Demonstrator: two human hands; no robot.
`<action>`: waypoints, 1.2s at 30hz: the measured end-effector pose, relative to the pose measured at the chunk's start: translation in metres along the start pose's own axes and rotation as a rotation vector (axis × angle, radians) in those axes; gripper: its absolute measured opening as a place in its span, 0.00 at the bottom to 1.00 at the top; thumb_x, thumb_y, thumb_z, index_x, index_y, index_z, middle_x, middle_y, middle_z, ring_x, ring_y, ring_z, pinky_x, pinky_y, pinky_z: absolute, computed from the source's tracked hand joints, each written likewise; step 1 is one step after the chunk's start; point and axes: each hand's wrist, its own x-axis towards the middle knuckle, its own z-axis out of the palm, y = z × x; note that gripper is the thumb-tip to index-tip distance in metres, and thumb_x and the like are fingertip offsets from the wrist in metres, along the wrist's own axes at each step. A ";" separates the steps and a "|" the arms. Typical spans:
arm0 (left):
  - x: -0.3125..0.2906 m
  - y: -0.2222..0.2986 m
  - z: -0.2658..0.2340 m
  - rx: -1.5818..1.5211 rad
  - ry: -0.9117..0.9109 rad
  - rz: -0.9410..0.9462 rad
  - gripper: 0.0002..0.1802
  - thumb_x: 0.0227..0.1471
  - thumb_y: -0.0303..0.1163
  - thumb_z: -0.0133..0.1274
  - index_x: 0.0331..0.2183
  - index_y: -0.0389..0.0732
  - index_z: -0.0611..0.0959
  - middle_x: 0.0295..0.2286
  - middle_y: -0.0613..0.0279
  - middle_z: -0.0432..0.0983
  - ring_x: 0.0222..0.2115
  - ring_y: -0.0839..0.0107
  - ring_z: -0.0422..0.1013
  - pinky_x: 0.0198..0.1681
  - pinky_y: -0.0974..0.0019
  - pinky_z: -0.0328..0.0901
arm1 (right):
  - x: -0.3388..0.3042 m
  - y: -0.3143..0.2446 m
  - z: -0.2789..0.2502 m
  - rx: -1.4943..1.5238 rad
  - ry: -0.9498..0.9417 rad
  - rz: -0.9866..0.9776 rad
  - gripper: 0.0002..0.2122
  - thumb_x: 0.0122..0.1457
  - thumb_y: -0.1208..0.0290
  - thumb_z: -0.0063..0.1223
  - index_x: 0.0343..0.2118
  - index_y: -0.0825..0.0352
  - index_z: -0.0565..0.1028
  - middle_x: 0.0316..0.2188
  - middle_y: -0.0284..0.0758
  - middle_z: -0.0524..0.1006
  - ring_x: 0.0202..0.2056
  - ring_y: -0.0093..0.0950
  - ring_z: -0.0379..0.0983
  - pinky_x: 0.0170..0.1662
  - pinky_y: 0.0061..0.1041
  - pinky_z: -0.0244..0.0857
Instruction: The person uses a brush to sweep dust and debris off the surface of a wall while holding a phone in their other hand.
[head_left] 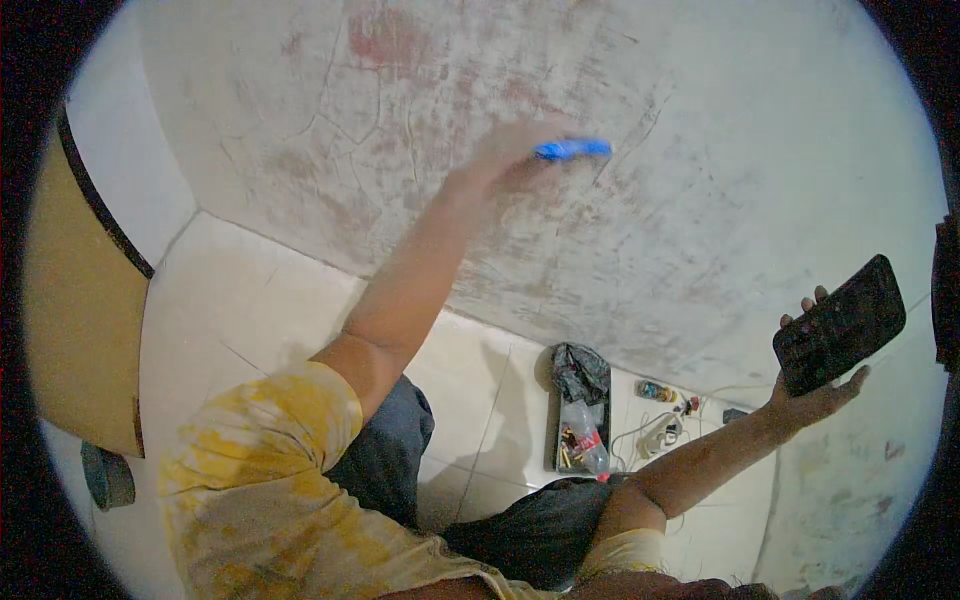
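My left hand (pixel 515 158) reaches out to the stained, cracked wall (pixel 560 60) and is smeared by motion. It grips a bright blue object (pixel 573 149) that lies close to the wall surface; blur hides its exact kind. Reddish-brown patches and thin crack lines mark the wall around it. Off to the right, my right hand (pixel 800 405) holds up a black smartphone (pixel 840 325) with a dark screen. Its fingertips show past the phone's upper left edge, and the thumb lies along the lower side.
On the tiled floor (pixel 490 360), a long dark tray (pixel 553 430) holds a crumpled black plastic bag (pixel 580 372) and a clear plastic bottle (pixel 588 430). A white cabled device (pixel 660 437) lies beside it. At left stand a tan panel (pixel 85 310) and a dark bucket (pixel 107 477).
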 end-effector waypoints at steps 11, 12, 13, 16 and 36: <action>0.006 -0.024 0.054 0.395 0.440 0.016 0.24 0.40 0.37 0.56 0.44 0.51 0.72 0.34 0.61 0.70 0.35 0.58 0.69 0.34 0.56 0.66 | -0.002 0.000 0.017 -0.081 0.152 -0.037 0.36 0.53 0.44 0.29 0.58 0.69 0.51 0.52 0.55 0.60 0.50 0.45 0.63 0.45 0.44 0.66; 0.004 -0.019 0.059 0.380 0.315 0.078 0.25 0.41 0.35 0.55 0.45 0.50 0.71 0.33 0.60 0.71 0.33 0.60 0.70 0.31 0.57 0.66 | -0.002 -0.001 0.015 -0.072 0.148 -0.043 0.36 0.53 0.44 0.29 0.58 0.68 0.51 0.52 0.55 0.60 0.50 0.46 0.62 0.45 0.44 0.66; 0.003 -0.016 0.063 0.362 0.190 0.140 0.25 0.42 0.34 0.54 0.45 0.49 0.70 0.32 0.59 0.71 0.32 0.61 0.70 0.29 0.58 0.66 | -0.001 -0.001 0.014 -0.075 0.149 -0.041 0.36 0.53 0.44 0.29 0.58 0.68 0.51 0.52 0.55 0.60 0.50 0.46 0.62 0.45 0.44 0.66; -0.005 -0.016 0.075 0.084 -0.194 0.262 0.21 0.44 0.30 0.50 0.44 0.48 0.72 0.28 0.57 0.71 0.28 0.60 0.70 0.28 0.57 0.64 | 0.002 -0.001 0.013 -0.049 0.134 -0.049 0.35 0.53 0.45 0.30 0.58 0.68 0.51 0.52 0.55 0.59 0.51 0.47 0.61 0.46 0.45 0.65; 0.017 -0.053 0.040 0.401 0.522 -0.079 0.17 0.50 0.32 0.44 0.44 0.52 0.73 0.39 0.61 0.71 0.32 0.55 0.72 0.35 0.56 0.68 | 0.000 -0.005 -0.007 0.036 -0.006 -0.029 0.35 0.53 0.48 0.31 0.58 0.70 0.50 0.52 0.57 0.59 0.51 0.48 0.61 0.45 0.46 0.66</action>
